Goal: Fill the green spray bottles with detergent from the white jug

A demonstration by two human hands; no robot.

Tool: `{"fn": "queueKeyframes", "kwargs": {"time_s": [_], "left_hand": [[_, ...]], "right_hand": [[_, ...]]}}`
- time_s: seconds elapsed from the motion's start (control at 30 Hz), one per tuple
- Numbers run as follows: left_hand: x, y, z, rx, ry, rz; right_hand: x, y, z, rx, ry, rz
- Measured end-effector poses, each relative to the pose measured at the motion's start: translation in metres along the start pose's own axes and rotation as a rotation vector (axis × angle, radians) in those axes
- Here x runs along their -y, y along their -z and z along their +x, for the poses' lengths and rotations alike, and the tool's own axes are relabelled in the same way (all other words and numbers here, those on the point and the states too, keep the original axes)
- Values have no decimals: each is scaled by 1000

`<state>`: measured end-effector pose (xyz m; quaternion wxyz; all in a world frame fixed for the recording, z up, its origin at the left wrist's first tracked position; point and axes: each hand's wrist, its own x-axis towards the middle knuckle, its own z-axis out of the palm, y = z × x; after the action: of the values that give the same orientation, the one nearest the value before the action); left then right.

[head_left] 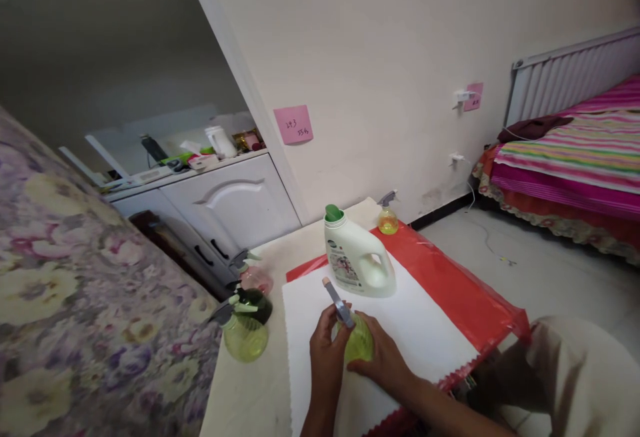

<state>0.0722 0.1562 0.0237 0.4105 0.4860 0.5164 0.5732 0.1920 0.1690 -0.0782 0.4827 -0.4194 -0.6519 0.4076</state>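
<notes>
Between my hands is a yellow-green spray bottle with a grey spray head and a pinkish nozzle tip. My left hand is closed, its fingers and thumb pinching around the grey head near the bottle's neck. Wrapped around the bottle's body from the right is my right hand. Just beyond them a pale green detergent jug stands upright, its green mouth uncapped. Under the jug and my hands lies a white sheet.
Several more spray bottles share the table: a yellow-green one, a dark one and a pink one at left, an orange-yellow one at the back. Red plastic covers the right side. A floral curtain hangs at left.
</notes>
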Motion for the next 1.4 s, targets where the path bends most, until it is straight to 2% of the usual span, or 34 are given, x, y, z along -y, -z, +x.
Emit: {"fn": "queueKeyframes", "kwargs": {"time_s": [0.37, 0.53, 0.73, 1.13, 1.4], "left_hand": [[-2, 4, 0, 4, 29, 19], [-17, 10, -5, -29, 55, -71], [-36, 19, -19, -31, 25, -90], [-24, 34, -32, -36, -75, 4], [-37, 31, -34, -20, 25, -71]], "right_hand": [[8, 2, 2, -12, -29, 84], [22, 4, 0, -7, 21, 65], [41, 5, -7, -4, 40, 35], [58, 1, -20, 28, 39, 53], [59, 0, -26, 51, 24, 64]]}}
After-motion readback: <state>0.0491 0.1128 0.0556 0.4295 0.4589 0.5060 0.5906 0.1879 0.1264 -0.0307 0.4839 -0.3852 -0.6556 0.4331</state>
